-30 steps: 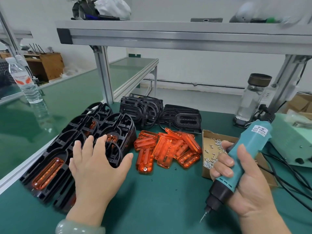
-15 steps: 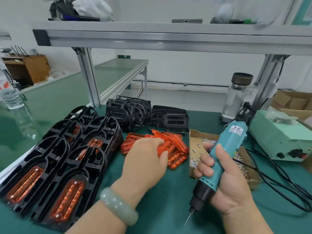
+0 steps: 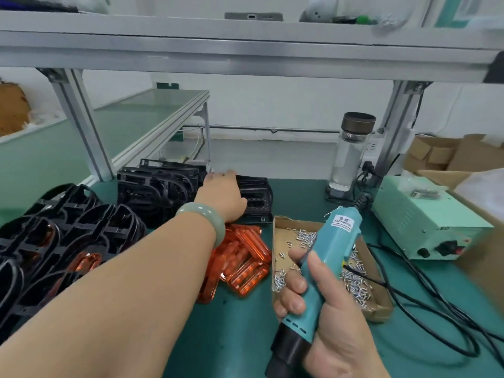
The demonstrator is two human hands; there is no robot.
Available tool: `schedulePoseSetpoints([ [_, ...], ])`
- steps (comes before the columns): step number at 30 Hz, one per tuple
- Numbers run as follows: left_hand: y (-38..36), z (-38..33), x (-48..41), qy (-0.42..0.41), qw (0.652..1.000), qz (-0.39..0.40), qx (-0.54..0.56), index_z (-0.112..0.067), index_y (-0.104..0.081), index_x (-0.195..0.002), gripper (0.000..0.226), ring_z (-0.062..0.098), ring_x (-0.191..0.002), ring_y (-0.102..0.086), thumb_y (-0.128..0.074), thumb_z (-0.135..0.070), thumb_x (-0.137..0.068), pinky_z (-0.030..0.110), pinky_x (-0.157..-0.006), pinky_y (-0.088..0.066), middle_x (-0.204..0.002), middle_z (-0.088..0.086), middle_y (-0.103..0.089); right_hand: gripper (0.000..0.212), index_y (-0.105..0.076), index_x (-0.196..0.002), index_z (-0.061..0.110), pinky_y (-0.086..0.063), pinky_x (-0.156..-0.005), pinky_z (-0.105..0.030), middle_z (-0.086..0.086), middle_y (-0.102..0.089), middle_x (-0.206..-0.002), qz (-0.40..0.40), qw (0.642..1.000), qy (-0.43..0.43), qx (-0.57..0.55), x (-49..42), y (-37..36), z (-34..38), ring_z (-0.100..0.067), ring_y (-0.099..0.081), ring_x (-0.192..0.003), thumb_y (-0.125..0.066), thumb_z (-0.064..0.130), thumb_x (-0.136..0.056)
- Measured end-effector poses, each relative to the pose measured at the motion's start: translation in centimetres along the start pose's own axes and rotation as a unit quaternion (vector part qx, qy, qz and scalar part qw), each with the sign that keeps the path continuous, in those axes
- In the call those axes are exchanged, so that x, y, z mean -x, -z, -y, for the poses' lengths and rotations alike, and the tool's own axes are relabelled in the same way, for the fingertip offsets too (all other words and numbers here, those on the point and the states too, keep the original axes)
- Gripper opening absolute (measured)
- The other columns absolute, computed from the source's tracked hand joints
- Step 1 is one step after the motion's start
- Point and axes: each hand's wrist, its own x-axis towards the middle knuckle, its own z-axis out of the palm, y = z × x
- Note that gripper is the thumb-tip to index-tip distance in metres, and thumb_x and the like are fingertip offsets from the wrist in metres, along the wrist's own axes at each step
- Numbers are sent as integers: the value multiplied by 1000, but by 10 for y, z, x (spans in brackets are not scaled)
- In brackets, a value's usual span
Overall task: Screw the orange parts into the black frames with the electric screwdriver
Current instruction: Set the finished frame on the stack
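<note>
One move: left hand now on rear black frames, grip unclear; right hand holds screwdriver.

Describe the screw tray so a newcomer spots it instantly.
On the green bench mat, look right of the heap of translucent orange plastic parts. The shallow brown cardboard tray lies there, behind the teal electric screwdriver; it alone holds loose silver screws.

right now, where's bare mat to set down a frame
Best: the bare mat in front, bordered by the orange parts, left forearm and screwdriver. A smaller strip lies between the back frames, bottle and screw box. Left is packed with filled frames; right is crossed by cables.
</note>
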Motion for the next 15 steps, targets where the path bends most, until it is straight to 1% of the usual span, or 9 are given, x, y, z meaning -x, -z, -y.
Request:
schedulePoseSetpoints([
  [2,-4,1,-12,6,1000,15,-25,-15,-30,-139,70,33,-131,-30,-63,-41,-82,47,-104,-36,-138,13,-40,32,-69,-86,9,-41,-38,-27,-3,-42,-54,-5,1000,-3,-3,-1,0,-1,-13,-40,-35,-75,28,-60],
  [5,-11,2,-25,3,997,53,-63,-18,-20,-145,85,32,-138,-19,-66,-45,-79,50,-106,-30,-146,9,-31,40,-67,-90,8,-42,-38,-28,-4,-42,-55,-2,1000,-12,-9,-3,0,-1,-13,-41,-35,-84,25,-58],
  [7,-15,3,-30,-7,993,86,-79,-18,-14,-147,89,32,-141,-13,-67,-43,-80,52,-110,-24,-150,6,-27,36,-68,-89,9,-42,-40,-27,-4,-43,-55,-7,1000,-14,-1,-3,0,-1,-13,-41,-36,-78,27,-60],
  [9,-19,3,-33,-23,990,93,-100,-19,-17,-146,89,33,-139,-20,-70,-41,-78,51,-110,-24,-147,8,-31,28,-71,-84,12,-42,-40,-27,-3,-44,-56,-5,1000,-12,7,-3,1,-2,-13,-41,-36,-74,29,-62],
  [11,-19,2,-33,-36,991,66,-114,-20,-25,-142,88,35,-130,-32,-75,-42,-73,49,-106,-29,-137,13,-38,23,-74,-81,14,-42,-41,-27,-3,-44,-56,0,1000,-6,11,-3,1,-2,-13,-41,-37,-73,29,-64],
  [12,-19,1,-32,-41,991,51,-115,-20,-26,-140,89,36,-127,-35,-77,-42,-70,48,-105,-30,-134,14,-38,23,-74,-81,14,-42,-42,-27,-3,-45,-56,0,1000,-5,13,-2,1,-2,-13,-42,-37,-72,30,-64],
  [15,-16,-1,-27,-51,992,28,-116,-22,-28,-139,94,37,-123,-36,-80,-47,-65,48,-104,-31,-132,13,-34,26,-73,-84,12,-42,-42,-27,-3,-45,-57,2,1000,-6,11,-1,1,-1,-13,-42,-38,-73,29,-65],
])
